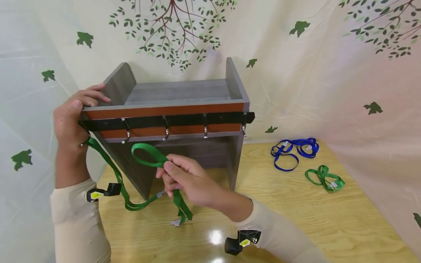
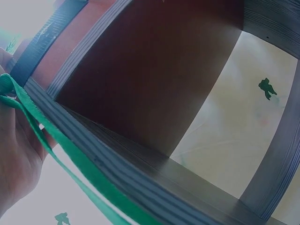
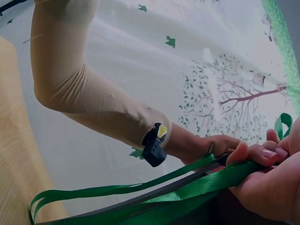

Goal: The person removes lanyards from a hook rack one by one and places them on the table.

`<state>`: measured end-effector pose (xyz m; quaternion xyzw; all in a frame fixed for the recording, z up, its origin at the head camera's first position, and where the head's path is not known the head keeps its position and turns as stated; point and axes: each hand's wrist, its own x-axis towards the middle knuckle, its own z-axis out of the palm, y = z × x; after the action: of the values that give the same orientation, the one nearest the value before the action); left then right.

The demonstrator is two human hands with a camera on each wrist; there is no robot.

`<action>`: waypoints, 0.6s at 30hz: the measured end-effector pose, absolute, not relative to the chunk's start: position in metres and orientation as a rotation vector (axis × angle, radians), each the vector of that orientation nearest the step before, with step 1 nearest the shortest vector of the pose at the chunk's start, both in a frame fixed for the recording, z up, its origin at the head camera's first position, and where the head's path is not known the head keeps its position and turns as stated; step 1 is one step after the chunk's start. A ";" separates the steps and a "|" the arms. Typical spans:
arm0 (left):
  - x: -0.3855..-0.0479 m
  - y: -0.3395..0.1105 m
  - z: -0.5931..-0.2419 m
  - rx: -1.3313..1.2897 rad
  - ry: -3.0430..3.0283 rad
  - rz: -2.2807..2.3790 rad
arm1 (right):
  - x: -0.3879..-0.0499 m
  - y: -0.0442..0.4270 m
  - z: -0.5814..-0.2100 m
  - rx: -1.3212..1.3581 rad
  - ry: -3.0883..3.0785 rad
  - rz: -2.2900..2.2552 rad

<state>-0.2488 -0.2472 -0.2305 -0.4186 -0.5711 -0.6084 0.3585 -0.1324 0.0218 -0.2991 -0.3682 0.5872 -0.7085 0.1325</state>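
A grey wooden shelf (image 1: 181,93) stands on the table, with a black hook rail (image 1: 144,121) across its orange front. My left hand (image 1: 70,122) grips the shelf's upper left corner, fingers over the top and thumb at the front edge. From the leftmost hook, beside that hand, hangs a green lanyard (image 1: 113,166); its strap (image 2: 70,147) runs along the shelf's side in the left wrist view. My right hand (image 1: 187,179) pinches a second green lanyard (image 1: 149,151) in front of the shelf. Its loop is spread open below the hooks, and its tail dangles beneath the hand.
Several metal hooks (image 1: 166,128) along the rail carry nothing. On the wooden table (image 1: 279,219), to the right, lie blue lanyards (image 1: 286,169) and another green lanyard (image 1: 323,179). A pale cloth (image 1: 289,73) with printed leaves and branches hangs behind.
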 end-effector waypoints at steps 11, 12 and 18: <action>-0.248 -0.246 -0.234 -1.146 -1.432 -1.465 | -0.124 0.051 -0.295 -1.063 1.891 -2.056; -0.248 -0.246 -0.234 -1.148 -1.432 -1.452 | -0.123 0.054 -0.295 -1.084 1.916 -2.030; -0.249 -0.246 -0.232 -1.180 -1.423 -1.411 | -0.113 0.072 -0.294 -1.242 2.100 -1.798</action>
<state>-0.2488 -0.2457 -0.2319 -0.4656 -0.5618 -0.5569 0.3968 -0.1134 0.0719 -0.2936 -0.4092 0.6919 -0.5922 0.0552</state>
